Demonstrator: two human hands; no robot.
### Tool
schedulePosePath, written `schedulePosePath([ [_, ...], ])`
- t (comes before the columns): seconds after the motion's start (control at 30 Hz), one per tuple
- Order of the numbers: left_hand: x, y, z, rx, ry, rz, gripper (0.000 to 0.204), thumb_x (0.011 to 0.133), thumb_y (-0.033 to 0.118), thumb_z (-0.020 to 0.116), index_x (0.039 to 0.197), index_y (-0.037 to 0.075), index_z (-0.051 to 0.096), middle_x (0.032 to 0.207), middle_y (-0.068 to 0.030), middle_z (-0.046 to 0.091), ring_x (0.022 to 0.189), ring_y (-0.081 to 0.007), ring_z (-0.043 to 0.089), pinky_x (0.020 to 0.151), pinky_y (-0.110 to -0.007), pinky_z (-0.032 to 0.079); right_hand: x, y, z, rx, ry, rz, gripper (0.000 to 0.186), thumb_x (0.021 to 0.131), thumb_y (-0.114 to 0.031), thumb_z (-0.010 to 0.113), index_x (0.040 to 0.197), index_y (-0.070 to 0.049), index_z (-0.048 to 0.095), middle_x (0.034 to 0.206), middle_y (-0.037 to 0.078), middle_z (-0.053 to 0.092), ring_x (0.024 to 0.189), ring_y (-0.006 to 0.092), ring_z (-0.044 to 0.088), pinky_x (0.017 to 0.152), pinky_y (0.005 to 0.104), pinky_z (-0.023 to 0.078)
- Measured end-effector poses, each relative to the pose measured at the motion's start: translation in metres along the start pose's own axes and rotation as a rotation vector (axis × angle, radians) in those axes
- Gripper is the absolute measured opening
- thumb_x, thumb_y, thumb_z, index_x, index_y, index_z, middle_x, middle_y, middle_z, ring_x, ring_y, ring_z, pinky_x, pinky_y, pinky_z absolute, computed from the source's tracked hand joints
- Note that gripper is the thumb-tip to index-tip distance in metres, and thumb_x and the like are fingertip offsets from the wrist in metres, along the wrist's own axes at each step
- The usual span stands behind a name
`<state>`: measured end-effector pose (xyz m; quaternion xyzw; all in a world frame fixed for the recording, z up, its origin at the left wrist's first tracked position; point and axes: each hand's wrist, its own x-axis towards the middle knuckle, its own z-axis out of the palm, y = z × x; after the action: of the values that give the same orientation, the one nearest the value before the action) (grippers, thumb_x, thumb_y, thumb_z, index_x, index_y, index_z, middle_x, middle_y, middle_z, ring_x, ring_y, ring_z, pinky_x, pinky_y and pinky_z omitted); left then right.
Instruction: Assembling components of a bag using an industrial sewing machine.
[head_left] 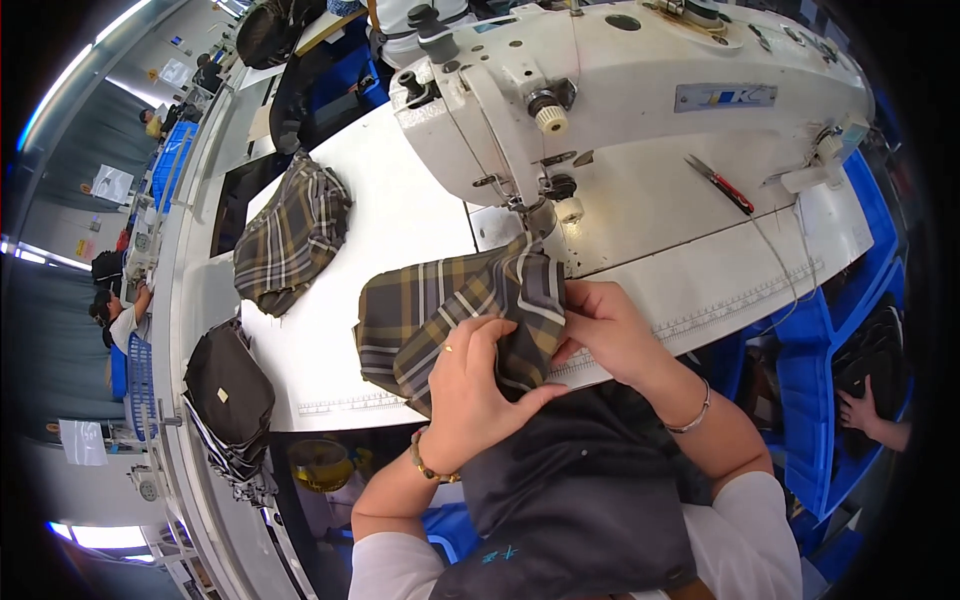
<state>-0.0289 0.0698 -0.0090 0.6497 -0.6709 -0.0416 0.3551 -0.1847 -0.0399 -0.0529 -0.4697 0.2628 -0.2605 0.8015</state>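
Note:
A plaid fabric piece (415, 300) in grey, olive-brown and white lies folded on the white sewing table, its far end up against the needle area of the sewing machine (538, 212). My left hand (475, 385) grips its near folds, thumb stretched toward the right and fingers curled over the cloth. At the right edge of the cloth, my right hand (610, 325) pinches the fabric between thumb and fingers. Some of the right fingertips are hidden behind the folds. Farther left on the table rests a stack of plaid pieces (293, 235).
Thread snips (722, 187) with a red and black handle lie right of the needle. A dark fabric stack (228, 395) hangs at the table's left edge. Blue bins (808, 400) stand at right, where another person's hand (860, 408) reaches in. A ruler strip (720, 312) runs along the front edge.

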Motion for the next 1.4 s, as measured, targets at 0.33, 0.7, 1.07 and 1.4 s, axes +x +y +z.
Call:
schedulePosePath([
  [0.33, -0.007, -0.035, -0.046, -0.094, 0.187, -0.273, 0.015, 0.087, 0.006, 0.074, 0.093, -0.001, 0.063, 0.078, -0.0163, 0.062, 0.066, -0.0342, 0.061, 0.061, -0.034, 0.049, 0.0, -0.005, -0.004, -0.094, 0.048, 0.003, 0.017, 0.097, -0.011, 0.062, 0.085, -0.002, 0.054, 0.076, 0.002, 0.059, 0.062, 0.0085, 0.06, 0.056, 0.026, 0.055],
  [0.7, 0.005, -0.089, -0.058, 0.393, 0.241, -0.349, 0.036, 0.082, 0.023, 0.081, 0.106, -0.001, 0.068, 0.104, -0.014, 0.07, 0.091, -0.0305, 0.067, 0.076, -0.036, 0.053, -0.016, -0.024, -0.018, -0.419, 0.251, -0.085, 0.025, 0.094, -0.023, 0.071, 0.106, -0.003, 0.061, 0.06, -0.002, 0.052, 0.05, 0.0043, 0.044, 0.046, 0.0246, 0.033],
  [1.07, 0.053, -0.175, -0.154, -0.136, 0.379, -0.349, 0.023, 0.097, 0.019, 0.07, 0.095, -0.003, 0.063, 0.082, -0.0011, 0.067, 0.076, -0.0066, 0.055, 0.068, -0.025, 0.048, -0.021, -0.019, -0.018, -0.627, 0.325, -0.21, 0.02, 0.08, 0.001, 0.077, 0.097, -0.001, 0.068, 0.065, -0.005, 0.056, 0.058, 0.0031, 0.042, 0.053, 0.0215, 0.034],
  [1.4, 0.049, -0.242, -0.202, 0.663, 0.551, -0.401, 0.075, 0.089, 0.038, 0.073, 0.14, -0.01, 0.045, 0.14, -0.0293, 0.053, 0.132, -0.0408, 0.049, 0.11, -0.043, 0.039, -0.018, -0.009, -0.013, -0.707, 0.367, -0.355, 0.014, 0.079, -0.002, 0.078, 0.09, -0.002, 0.07, 0.062, -0.001, 0.055, 0.054, 0.0056, 0.04, 0.051, 0.0245, 0.033],
])
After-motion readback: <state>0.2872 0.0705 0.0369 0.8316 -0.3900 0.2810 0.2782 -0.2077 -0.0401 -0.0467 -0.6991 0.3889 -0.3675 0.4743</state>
